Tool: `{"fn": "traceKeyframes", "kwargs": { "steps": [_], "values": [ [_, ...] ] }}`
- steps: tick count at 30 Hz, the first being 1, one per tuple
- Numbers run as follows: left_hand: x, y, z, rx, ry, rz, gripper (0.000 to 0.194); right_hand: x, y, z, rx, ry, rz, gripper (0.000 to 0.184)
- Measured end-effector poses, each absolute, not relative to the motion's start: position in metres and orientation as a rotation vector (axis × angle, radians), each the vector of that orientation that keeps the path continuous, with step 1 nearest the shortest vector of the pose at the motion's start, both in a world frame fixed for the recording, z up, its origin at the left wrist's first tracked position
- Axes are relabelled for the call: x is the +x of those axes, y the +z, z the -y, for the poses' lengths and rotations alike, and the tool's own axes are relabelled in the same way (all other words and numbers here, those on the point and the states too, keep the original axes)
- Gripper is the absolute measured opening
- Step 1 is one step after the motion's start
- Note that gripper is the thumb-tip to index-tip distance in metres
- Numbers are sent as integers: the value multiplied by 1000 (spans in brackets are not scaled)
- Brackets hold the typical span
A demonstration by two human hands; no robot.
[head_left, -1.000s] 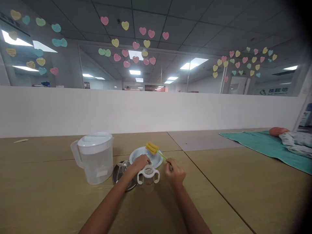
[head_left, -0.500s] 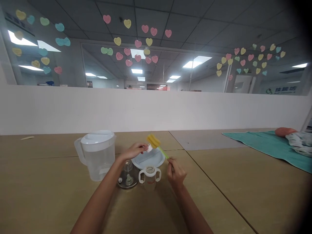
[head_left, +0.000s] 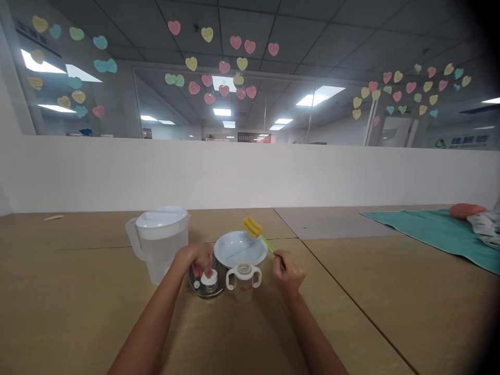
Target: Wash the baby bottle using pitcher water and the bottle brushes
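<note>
My right hand point(head_left: 288, 272) is closed around the green handle of a bottle brush with a yellow sponge head point(head_left: 253, 227). The sponge is raised above the right rim of a white bowl point(head_left: 240, 249). Over a small metal tray point(head_left: 221, 285), my left hand point(head_left: 200, 259) points down, its fingers pinching a white bottle collar point(head_left: 209, 277) that sits in the tray. A small white piece point(head_left: 197, 284) lies beside the collar. In front of the bowl stands a two-handled baby bottle point(head_left: 244, 285), upright with its mouth uncovered.
A lidded clear plastic pitcher point(head_left: 162, 247) stands left of the tray, close behind my left forearm. A green towel point(head_left: 425, 229) with an orange item point(head_left: 466, 210) and folded cloth point(head_left: 486, 226) lies at the right. A low white wall point(head_left: 250, 174) borders the table's back.
My left hand has moved down and left from above the bowl to the tray, bringing the white collar with it. The brush stays raised in my right hand, by the bowl's right rim.
</note>
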State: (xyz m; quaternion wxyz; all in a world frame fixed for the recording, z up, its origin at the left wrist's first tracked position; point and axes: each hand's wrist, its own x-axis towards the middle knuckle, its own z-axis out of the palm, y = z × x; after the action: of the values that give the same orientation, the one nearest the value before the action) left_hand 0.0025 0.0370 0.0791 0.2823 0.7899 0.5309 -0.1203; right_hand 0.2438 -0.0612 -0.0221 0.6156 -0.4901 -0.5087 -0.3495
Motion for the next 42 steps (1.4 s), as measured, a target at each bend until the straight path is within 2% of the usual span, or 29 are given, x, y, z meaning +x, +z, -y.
{"fn": "traceKeyframes", "kwargs": {
  "steps": [13, 27, 42],
  "values": [
    [9, 60, -50, 2037, -379, -1458, 27, 245, -25, 59, -1148, -802, 1167, 21],
    [2, 52, -63, 1892, -387, -1299, 42, 243, -23, 60, -1161, -778, 1168, 22],
    [-6, 46, -71, 1891, -353, -1196, 32, 241, -22, 62, -1149, -772, 1208, 23]
  ]
}}
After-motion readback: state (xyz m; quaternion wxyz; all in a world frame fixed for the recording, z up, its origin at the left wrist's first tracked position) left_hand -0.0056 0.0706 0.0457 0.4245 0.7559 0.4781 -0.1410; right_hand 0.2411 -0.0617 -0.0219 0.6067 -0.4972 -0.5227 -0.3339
